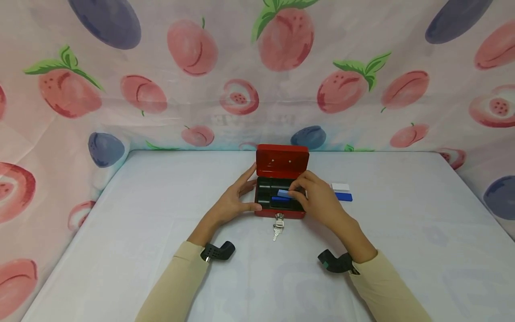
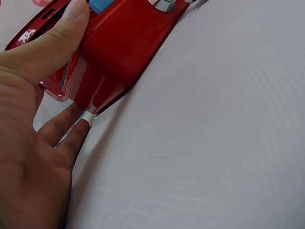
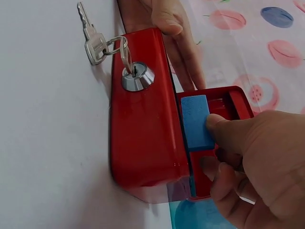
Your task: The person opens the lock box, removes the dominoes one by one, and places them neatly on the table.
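Observation:
A small red cash box (image 1: 265, 214) stands with its lid (image 1: 282, 156) raised and a black tray (image 1: 263, 188) inside. My right hand (image 1: 321, 201) pinches a blue rectangular block (image 3: 197, 121) between thumb and fingertips, just over the tray. Below it, another blue block (image 1: 280, 199) lies in a front compartment. At the box's left side, my left hand (image 1: 230, 205) steadies it with its thumb (image 2: 62, 40) on the front rim and its fingers fairly straight along the side and toward the lid. A key sits in the front lock (image 3: 138, 78), its ring carrying a second key (image 3: 95, 47).
Right of the box, partly behind my right hand, a white block (image 1: 340, 186) and a dark blue block (image 1: 344, 197) lie side by side on the white table (image 1: 120, 250). A fruit-print cloth (image 1: 281, 103) hangs along the back and sides.

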Tool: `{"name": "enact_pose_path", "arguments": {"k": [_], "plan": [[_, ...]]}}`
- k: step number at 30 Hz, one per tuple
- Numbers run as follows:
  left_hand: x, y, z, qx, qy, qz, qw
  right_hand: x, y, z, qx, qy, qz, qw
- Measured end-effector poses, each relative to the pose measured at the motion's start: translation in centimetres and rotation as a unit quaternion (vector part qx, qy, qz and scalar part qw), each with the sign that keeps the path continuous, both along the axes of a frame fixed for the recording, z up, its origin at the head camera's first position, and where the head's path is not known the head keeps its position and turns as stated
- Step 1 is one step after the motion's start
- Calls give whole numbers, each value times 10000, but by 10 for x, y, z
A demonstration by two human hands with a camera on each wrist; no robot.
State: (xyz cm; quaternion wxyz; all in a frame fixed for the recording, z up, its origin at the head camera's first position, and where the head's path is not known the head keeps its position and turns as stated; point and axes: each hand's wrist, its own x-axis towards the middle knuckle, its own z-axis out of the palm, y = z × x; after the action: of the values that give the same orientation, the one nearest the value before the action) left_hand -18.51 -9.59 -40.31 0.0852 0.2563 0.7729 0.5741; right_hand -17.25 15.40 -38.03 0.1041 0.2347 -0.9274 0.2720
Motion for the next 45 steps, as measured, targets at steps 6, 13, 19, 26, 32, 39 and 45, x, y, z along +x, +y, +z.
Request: {"name": "enact_pose_path", "arguments": {"k": [6, 13, 19, 26, 32, 39, 45], "plan": [[0, 1, -1, 18, -16, 6, 10000, -1, 0, -2, 25, -245, -65, 9997], [-2, 1, -3, -7, -65, 31, 10000, -2, 3, -4, -127, -339, 238, 9991], [-1, 0, 0, -95, 1, 45, 9999, -5, 7, -6, -226, -347, 520, 9978], [-2, 0, -1, -53, 14, 18, 10000, -9, 12, -12, -584, -153, 576, 9965], [-1, 1, -1, -17, 31, -5, 10000, -8, 21, -9, -1048, 256, 585, 9924], [1, 2, -1, -61, 37, 17, 10000, -2, 42, -5, -1344, 286, 372, 9898], [1, 0, -1, -70, 78, 43, 9999, 2, 57, -7, -1278, 172, 184, 9915]]}}
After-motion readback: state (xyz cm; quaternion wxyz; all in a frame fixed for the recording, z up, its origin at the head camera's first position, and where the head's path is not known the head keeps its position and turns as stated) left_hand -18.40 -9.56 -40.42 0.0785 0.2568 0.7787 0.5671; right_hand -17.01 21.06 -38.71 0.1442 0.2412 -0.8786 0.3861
